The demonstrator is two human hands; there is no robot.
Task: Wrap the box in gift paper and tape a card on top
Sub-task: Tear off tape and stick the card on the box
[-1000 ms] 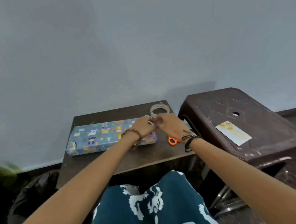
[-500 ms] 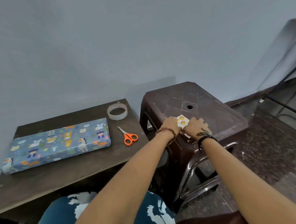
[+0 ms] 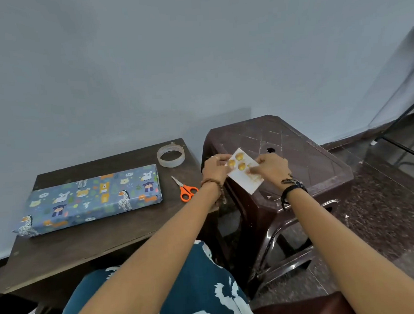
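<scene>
A second ago both hands worked at the wrapped box on the worktop. Now the left hand (image 3: 215, 169) and right hand (image 3: 272, 169) pinch the small white card with yellow dots (image 3: 244, 174) between them, its near end raised above the dark brown plastic stool (image 3: 316, 160).

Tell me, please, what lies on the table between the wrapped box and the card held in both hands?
In the head view, the orange-handled scissors lie on the table between the wrapped box and the card.
</scene>
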